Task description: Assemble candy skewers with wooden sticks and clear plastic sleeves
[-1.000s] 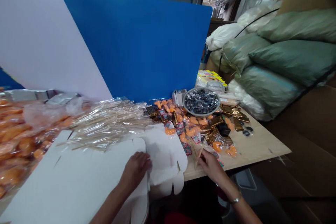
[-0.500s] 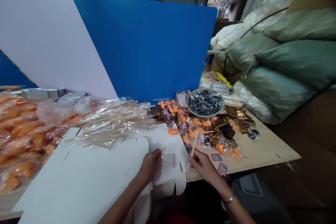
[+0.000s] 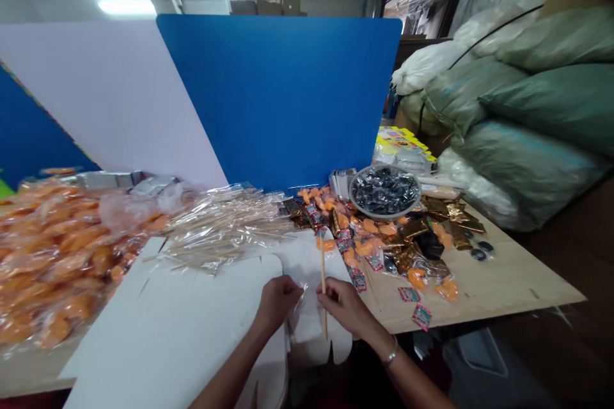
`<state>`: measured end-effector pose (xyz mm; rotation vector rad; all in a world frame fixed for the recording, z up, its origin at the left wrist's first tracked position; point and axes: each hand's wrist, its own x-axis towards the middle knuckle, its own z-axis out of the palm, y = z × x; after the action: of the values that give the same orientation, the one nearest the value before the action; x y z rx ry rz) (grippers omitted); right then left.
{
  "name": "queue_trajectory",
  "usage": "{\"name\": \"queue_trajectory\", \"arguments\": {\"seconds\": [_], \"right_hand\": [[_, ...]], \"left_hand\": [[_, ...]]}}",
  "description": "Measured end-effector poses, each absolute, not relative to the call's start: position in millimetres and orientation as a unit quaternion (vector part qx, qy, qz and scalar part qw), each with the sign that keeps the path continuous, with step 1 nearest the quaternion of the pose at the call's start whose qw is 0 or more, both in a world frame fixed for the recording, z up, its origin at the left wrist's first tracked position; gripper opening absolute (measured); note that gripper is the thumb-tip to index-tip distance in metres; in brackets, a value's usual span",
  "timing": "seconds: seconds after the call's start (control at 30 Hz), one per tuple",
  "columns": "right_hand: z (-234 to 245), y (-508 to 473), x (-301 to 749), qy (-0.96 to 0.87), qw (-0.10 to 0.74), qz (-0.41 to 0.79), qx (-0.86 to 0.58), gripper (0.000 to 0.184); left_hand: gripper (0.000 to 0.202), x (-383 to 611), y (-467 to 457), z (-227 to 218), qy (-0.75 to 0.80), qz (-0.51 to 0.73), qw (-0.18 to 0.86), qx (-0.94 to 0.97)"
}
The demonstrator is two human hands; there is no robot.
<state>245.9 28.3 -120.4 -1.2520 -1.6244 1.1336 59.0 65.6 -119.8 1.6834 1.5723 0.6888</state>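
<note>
My right hand (image 3: 343,307) pinches a thin wooden stick (image 3: 323,287) that stands nearly upright. My left hand (image 3: 278,303) is beside it, holding a small piece of transparent plastic film (image 3: 299,304) against the stick's middle. Both hands are over a flat white cardboard box blank (image 3: 167,319), and the film hides part of the stick. Small printed paper cards (image 3: 421,316) and orange sweets in wrappers (image 3: 364,246) lie just beyond my right hand.
A large pile of bagged orange sweets (image 3: 62,255) and cellophane-wrapped skewers (image 3: 225,223) lies to the left. Ahead stand a bowl of dark wrapped sweets (image 3: 384,192), gold sachets (image 3: 415,228), a blue panel (image 3: 278,96) and, rightward, stuffed sacks (image 3: 527,153).
My hands have moved closer together. The stick has turned from tilted to nearly upright and now meets the film in my left hand. The whole view has shifted slightly.
</note>
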Motion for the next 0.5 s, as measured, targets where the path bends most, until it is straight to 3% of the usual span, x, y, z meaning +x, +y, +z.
{"name": "queue_trajectory", "arguments": {"seconds": [0.17, 0.33, 0.5], "right_hand": [[-107, 29, 243, -0.709, 0.331, 0.417, -0.463, 0.009], [-117, 32, 251, -0.737, 0.267, 0.322, -0.531, 0.011], [-97, 26, 256, -0.712, 0.322, 0.362, -0.508, 0.01]], "left_hand": [[0.027, 62, 65, -116, 0.599, 0.278, 0.383, 0.646], [0.023, 55, 59, -112, 0.563, 0.35, 0.526, 0.533], [0.03, 49, 58, -107, 0.563, 0.363, 0.528, 0.521]]}}
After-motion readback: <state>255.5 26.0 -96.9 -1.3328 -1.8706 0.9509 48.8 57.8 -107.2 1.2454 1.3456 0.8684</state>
